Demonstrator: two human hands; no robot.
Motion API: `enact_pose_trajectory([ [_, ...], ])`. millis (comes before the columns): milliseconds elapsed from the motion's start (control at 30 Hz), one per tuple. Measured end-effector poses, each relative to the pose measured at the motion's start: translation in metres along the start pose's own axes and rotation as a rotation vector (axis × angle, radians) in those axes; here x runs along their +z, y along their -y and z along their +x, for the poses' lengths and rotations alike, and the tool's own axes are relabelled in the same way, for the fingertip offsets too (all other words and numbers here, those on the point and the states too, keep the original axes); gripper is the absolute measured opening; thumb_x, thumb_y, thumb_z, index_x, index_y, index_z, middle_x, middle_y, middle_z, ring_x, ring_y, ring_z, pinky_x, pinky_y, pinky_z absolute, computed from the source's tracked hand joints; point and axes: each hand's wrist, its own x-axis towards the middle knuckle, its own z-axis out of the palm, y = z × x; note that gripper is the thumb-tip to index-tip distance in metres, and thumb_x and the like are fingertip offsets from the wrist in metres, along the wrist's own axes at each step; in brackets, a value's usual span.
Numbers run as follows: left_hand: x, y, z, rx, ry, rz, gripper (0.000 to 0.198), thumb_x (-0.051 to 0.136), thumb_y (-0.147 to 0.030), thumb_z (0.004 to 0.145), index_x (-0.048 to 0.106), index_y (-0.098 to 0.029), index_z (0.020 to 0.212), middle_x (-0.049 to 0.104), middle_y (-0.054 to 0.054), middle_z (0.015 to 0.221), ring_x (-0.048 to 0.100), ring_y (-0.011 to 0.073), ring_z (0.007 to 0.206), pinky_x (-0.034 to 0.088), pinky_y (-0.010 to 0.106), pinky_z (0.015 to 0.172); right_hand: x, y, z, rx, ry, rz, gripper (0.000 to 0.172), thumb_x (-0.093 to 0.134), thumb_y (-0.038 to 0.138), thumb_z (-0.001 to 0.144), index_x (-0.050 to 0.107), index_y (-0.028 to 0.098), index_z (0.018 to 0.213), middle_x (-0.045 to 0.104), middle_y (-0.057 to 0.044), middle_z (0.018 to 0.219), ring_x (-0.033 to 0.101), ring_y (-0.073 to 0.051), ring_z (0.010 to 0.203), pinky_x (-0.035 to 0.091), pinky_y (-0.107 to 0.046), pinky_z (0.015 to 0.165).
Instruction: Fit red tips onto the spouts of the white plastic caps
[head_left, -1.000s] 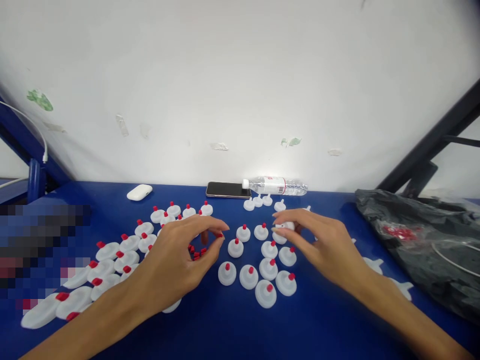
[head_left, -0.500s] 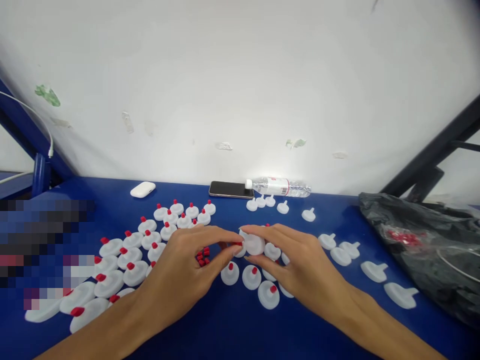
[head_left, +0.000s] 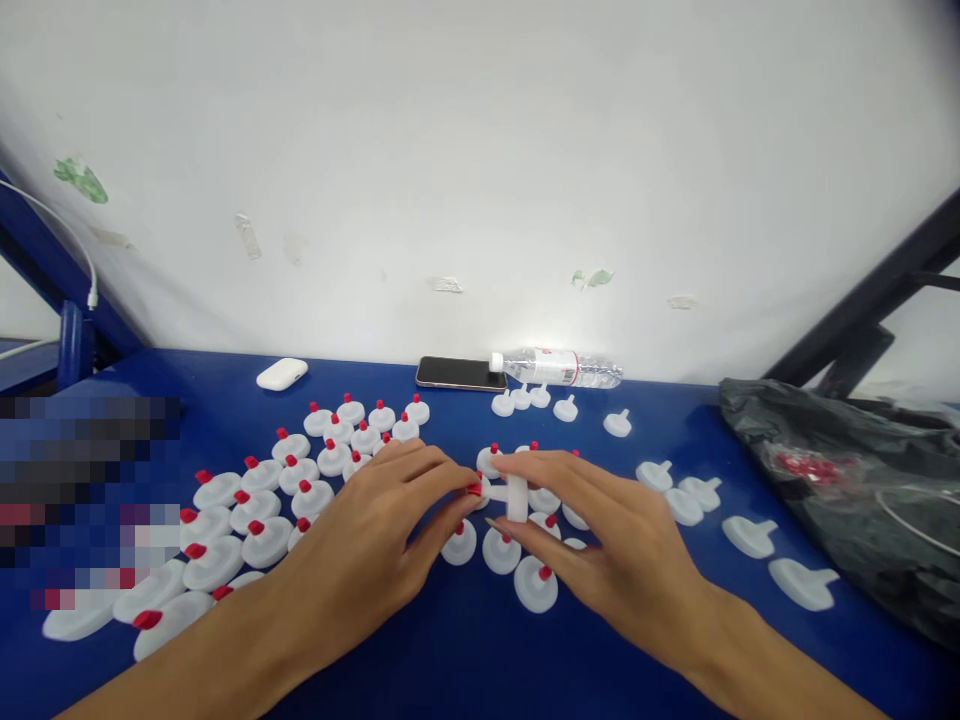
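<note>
capping step, judged, at the centre of the desk [head_left: 465, 660]. right hand [head_left: 622, 560] fingers clamped on a white cap [head_left: 517, 498], disc on edge, spout pointing left; left hand [head_left: 360, 560] fingers pinched a red tip [head_left: 475, 489] at the spout. seating it likely called for a straight push.

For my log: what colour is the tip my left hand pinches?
Red tip, beside the white cap; head view.
</note>
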Motion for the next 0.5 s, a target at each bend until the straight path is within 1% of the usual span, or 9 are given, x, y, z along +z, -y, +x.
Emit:
enact_pose_trajectory([
  [100, 0.0, 0.003, -0.001, 0.047, 0.053, -0.006, 0.014, 0.056, -0.011, 0.105, 0.067, -0.02, 0.106, 0.068, 0.0, 0.092, 0.057, 0.0148, 0.085, 0.047, 0.028, 0.077, 0.001, 0.002, 0.001, -0.073, -0.056, 0.007, 0.04, 0.071, 0.02, 0.099, 0.061, 0.022, 0.138, 0.078, -0.003, 0.126, 0.075, -0.011, 0.111, 0.058, -0.019, 0.102],
  [167, 0.0, 0.003, -0.003, 0.079, 0.058, -0.016, 0.019, 0.05, -0.006, 0.104, 0.064, -0.019, 0.104, 0.065, 0.001, 0.09, 0.053, 0.0155, 0.084, 0.045, 0.029, 0.075, 0.002, 0.003, 0.001, -0.098, -0.071, 0.039, 0.041, 0.072, 0.016, 0.097, 0.062, 0.019, 0.137, 0.078, -0.004, 0.126, 0.075, -0.011, 0.112, 0.057, -0.018, 0.103],
  [267, 0.0, 0.0, -0.004, 0.112, 0.052, -0.033, 0.024, 0.045, 0.0, 0.102, 0.062, -0.017, 0.099, 0.062, 0.002, 0.086, 0.046, 0.0158, 0.08, 0.042, 0.031, 0.072, 0.003, 0.006, 0.0, -0.116, -0.084, 0.088, 0.042, 0.072, 0.011, 0.096, 0.063, 0.017, 0.137, 0.077, -0.006, 0.129, 0.073, -0.012, 0.118, 0.057, -0.022, 0.107],
  [333, 0.0, -0.002, -0.004, 0.116, 0.044, -0.054, 0.024, 0.045, 0.0, 0.102, 0.061, -0.017, 0.097, 0.061, 0.001, 0.083, 0.045, 0.0149, 0.077, 0.041, 0.031, 0.071, 0.003, 0.008, 0.0, -0.115, -0.087, 0.116, 0.043, 0.072, 0.009, 0.096, 0.063, 0.017, 0.137, 0.076, -0.006, 0.131, 0.073, -0.013, 0.12, 0.059, -0.024, 0.107],
  [500, -0.005, -0.009, -0.001, 0.085, 0.01, -0.143, 0.025, 0.048, -0.002, 0.102, 0.061, -0.019, 0.09, 0.059, -0.002, 0.073, 0.044, 0.0124, 0.069, 0.04, 0.03, 0.066, 0.0, 0.011, 0.0, -0.124, -0.119, 0.175, 0.04, 0.072, 0.007, 0.095, 0.067, 0.015, 0.133, 0.078, -0.009, 0.127, 0.074, -0.014, 0.117, 0.061, -0.025, 0.104],
])
